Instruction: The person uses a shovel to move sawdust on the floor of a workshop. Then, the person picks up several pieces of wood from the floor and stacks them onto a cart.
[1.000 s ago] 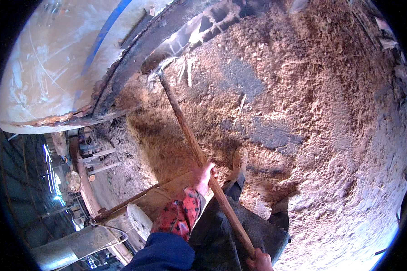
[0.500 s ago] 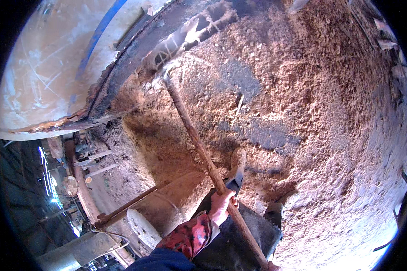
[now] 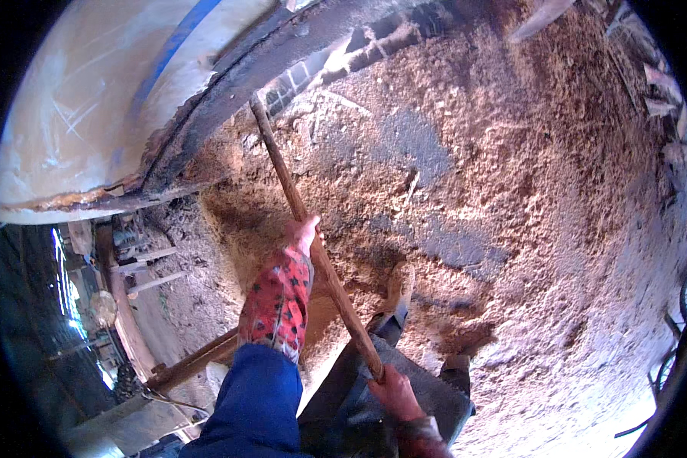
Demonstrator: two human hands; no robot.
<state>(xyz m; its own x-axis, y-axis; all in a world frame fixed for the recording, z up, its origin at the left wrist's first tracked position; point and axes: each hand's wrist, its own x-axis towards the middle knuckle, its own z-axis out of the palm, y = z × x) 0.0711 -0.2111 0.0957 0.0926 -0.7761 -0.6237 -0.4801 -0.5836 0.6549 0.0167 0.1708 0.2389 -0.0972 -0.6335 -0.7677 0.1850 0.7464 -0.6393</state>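
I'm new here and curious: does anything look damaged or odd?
Yes. The blue-striped pale panel at upper left has a ragged, brown-stained lower edge, which looks chipped or worn. Dark grey patches also stand out against the brown, crumbly ground.

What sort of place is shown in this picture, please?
Possibly a sawmill or wood-handling shed: loose, brown, sawdust-like material covers the ground, while what look like a round log end and a long timber show at left.

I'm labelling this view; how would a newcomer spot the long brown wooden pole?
Find the large, pale, blue-striped panel, upper left. From near its dark edge, the wooden pole slants down rightward over crumbly brown ground. Unlike the brown wooden beam lower left, it is gripped by the bare left hand and right hand.
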